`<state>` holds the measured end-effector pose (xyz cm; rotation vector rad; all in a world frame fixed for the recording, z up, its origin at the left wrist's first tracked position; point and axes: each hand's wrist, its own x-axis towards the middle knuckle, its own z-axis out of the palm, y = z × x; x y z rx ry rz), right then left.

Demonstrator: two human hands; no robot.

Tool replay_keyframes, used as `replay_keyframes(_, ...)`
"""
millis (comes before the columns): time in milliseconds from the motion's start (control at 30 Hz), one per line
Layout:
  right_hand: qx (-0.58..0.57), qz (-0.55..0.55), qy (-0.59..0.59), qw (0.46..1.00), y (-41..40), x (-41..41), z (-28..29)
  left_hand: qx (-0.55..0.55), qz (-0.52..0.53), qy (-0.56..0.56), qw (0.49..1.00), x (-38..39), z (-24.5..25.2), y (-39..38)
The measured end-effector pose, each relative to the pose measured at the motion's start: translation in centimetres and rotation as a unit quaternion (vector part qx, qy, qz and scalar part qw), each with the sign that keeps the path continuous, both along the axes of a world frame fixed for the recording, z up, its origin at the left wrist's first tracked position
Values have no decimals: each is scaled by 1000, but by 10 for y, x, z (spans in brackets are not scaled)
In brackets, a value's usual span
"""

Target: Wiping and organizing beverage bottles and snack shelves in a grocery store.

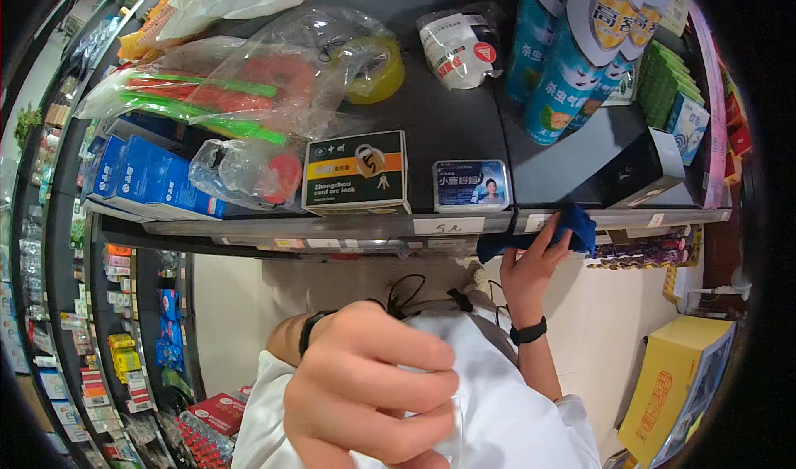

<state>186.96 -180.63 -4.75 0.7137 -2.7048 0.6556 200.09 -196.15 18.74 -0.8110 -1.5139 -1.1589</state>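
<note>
My right hand grips a dark blue cloth against the front edge of the dark shelf, over the price strip. A black band circles that wrist. Close to the camera, my left hand is raised before my white shirt, its fingers curled in and nothing visible in them. Just behind the shelf edge, left of the cloth, stand a small clear-lidded box and a padlock carton. To the right of them leans a black box.
Tall blue insecticide spray cans stand behind the cloth. A yellow tape roll, bagged goods and blue cartons fill the shelf's left. Stocked shelves line the left aisle. A yellow carton is at lower right.
</note>
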Motion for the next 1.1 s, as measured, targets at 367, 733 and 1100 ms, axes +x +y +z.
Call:
replay_keyframes(367, -38, -1, -7, 999, 0, 0, 5, -105, -73, 147, 981, 1, -3, 1)
replay_keyframes(733, -2, 2, 1, 1000, 10, -3, 3, -151, 189, 50, 969, -7, 22, -31)
replay_keyframes(1100, -8, 18, 6, 1000, 2, 0, 7, -113, 147, -15, 983, 52, 36, -23)
